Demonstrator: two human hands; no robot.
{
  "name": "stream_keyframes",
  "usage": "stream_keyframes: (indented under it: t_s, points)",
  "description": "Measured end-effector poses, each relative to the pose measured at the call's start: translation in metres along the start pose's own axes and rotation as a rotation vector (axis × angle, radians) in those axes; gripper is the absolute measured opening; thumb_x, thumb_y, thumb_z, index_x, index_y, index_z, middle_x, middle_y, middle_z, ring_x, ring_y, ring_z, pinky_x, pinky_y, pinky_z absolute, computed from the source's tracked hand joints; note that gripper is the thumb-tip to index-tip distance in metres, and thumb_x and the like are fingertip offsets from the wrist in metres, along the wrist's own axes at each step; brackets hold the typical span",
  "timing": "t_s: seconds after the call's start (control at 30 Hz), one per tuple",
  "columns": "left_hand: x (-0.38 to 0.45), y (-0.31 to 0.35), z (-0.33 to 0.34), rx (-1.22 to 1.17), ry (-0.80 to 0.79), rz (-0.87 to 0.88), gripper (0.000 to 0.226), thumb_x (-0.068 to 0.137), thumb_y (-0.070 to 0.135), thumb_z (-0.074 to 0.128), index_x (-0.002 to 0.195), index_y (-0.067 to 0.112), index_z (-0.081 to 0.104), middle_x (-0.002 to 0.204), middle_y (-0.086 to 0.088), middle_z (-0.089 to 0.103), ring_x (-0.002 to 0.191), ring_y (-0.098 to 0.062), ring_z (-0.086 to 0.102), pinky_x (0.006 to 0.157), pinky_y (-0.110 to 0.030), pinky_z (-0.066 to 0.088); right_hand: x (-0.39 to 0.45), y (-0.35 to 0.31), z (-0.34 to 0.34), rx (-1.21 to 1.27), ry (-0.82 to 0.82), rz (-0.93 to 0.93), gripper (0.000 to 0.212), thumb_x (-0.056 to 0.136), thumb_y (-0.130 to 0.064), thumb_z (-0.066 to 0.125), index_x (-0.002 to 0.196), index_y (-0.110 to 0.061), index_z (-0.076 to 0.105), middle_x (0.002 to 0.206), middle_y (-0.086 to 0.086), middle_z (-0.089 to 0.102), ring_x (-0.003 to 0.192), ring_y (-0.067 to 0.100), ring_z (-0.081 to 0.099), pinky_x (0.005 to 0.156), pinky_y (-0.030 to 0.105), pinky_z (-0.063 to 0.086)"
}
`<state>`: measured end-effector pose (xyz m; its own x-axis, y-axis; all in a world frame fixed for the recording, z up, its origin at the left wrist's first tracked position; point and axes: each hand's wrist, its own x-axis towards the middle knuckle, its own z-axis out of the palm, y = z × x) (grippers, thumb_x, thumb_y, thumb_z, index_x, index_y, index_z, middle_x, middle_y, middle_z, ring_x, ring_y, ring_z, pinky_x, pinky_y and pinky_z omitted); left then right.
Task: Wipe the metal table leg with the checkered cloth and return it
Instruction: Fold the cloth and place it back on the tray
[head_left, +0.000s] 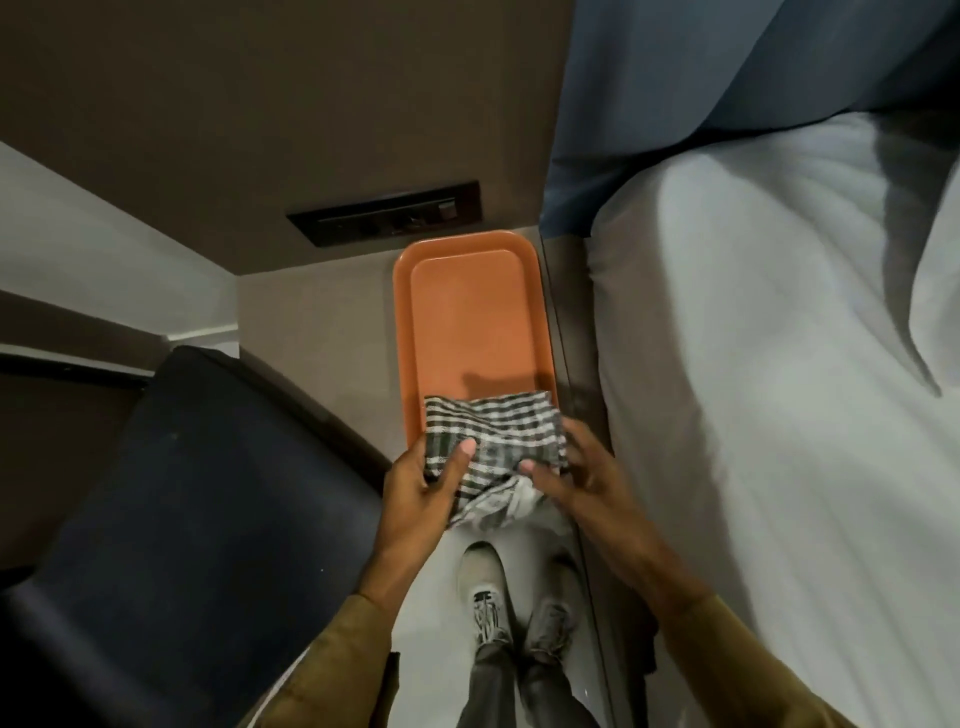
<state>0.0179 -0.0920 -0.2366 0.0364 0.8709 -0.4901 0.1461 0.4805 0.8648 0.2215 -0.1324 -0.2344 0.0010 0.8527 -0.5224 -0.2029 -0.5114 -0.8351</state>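
Checkered cloth: grey-and-white weave, bunched, lower centre of frame, over the near end of the orange tray.
Left hand: fingers pinching the cloth's left edge.
Right hand: fingers gripping its right side.
Risk: the loose lower fold may slip off the tray edge toward the floor.
Far: the tray sits on the desk.

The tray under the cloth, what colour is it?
Orange tray, seen from the head view.

Orange tray on grey surface, below black switch panel. Dark padded chair at left. White bedding at right, blue curtain above it. Pale shoes on floor.
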Motion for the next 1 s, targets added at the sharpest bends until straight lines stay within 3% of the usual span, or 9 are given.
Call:
stream_keyframes:
  t_s: [0.13,0.23,0.3,0.4,0.47,0.57,0.7,0.8,1.0]
  points:
    - [0.016,-0.034,-0.001,0.103,0.103,-0.049,0.023,0.107,0.030,0.070,0.129,0.027,0.070,0.106,0.016,0.083,0.104,-0.001,0.079,0.094,-0.026,0.066,0.018,0.013,0.004,-0.222,-0.034,0.065,0.055,0.100,0.002,0.072,0.149,-0.022,0.061,0.145,0.001,0.074,0.136,0.017,0.072,0.117,0.047,0.058]
    - [0.030,-0.041,0.005,0.121,0.137,-0.129,0.030,0.107,0.018,0.069,0.136,0.024,0.063,0.113,0.015,0.076,0.118,-0.017,0.077,0.104,-0.035,0.061,0.035,0.015,0.006,-0.223,-0.046,0.096,0.060,0.099,0.010,0.069,0.156,-0.005,0.055,0.151,0.013,0.069,0.141,0.027,0.068,0.121,0.055,0.053]
    - [0.040,-0.038,0.006,0.138,0.110,-0.096,0.046,0.105,0.010,0.071,0.145,0.024,0.055,0.120,0.018,0.073,0.123,-0.013,0.074,0.108,-0.034,0.060,0.049,0.013,0.004,-0.198,-0.073,0.072,0.066,0.099,0.014,0.067,0.160,0.000,0.047,0.158,0.019,0.062,0.147,0.035,0.062,0.124,0.058,0.049]
    - [0.057,-0.032,0.003,0.190,0.013,-0.013,0.100,0.101,0.004,0.073,0.174,0.034,0.011,0.144,0.040,0.055,0.131,0.015,0.061,0.114,-0.014,0.051,0.073,0.012,0.004,-0.227,-0.058,0.006,0.084,0.096,0.018,0.068,0.168,-0.008,0.035,0.165,0.015,0.054,0.152,0.032,0.057,0.126,0.059,0.047]
    - [0.069,-0.034,0.003,0.241,-0.012,0.020,0.112,0.101,0.002,0.072,0.174,0.035,-0.007,0.168,0.020,0.042,0.148,0.005,0.049,0.124,-0.021,0.044,0.090,0.020,0.007,-0.384,0.006,-0.024,0.093,0.096,0.012,0.071,0.172,-0.017,0.028,0.170,0.010,0.049,0.156,0.028,0.053,0.127,0.058,0.046]
    - [0.080,-0.045,0.004,0.387,-0.041,0.053,0.103,0.102,0.029,0.070,0.174,0.028,-0.003,0.178,-0.008,0.020,0.158,-0.013,0.031,0.133,-0.034,0.030,0.103,0.037,0.014,-0.666,0.030,0.024,0.093,0.102,-0.016,0.073,0.176,-0.024,0.018,0.179,0.007,0.029,0.165,0.029,0.036,0.133,0.047,0.038]
    - [0.084,-0.071,0.002,0.626,-0.099,0.056,0.083,0.103,-0.007,0.063,0.172,0.021,0.026,0.180,-0.012,0.009,0.170,-0.030,0.019,0.138,-0.050,0.030,0.100,0.058,0.018,-0.949,0.002,0.064,0.063,0.103,-0.036,0.071,0.162,-0.025,0.050,0.172,0.008,0.035,0.158,0.031,0.042,0.124,0.051,0.051]
    - [0.090,-0.077,0.003,0.818,-0.131,0.051,0.071,0.101,-0.003,0.069,0.164,0.020,0.047,0.181,-0.008,0.005,0.171,-0.029,0.015,0.138,-0.042,0.030,0.101,0.064,0.019,-1.061,-0.015,0.043,0.045,0.104,-0.040,0.069,0.144,-0.020,0.070,0.170,0.009,0.039,0.157,0.034,0.044,0.121,0.053,0.054]
    - [0.090,-0.074,0.006,1.059,-0.239,0.015,0.072,0.110,0.011,0.058,0.174,0.026,0.026,0.183,-0.009,-0.015,0.172,-0.036,0.006,0.132,-0.049,0.040,0.097,0.073,0.019,-1.185,-0.001,0.091,0.049,0.104,-0.024,0.070,0.151,-0.016,0.061,0.174,0.010,0.034,0.162,0.037,0.038,0.120,0.053,0.053]
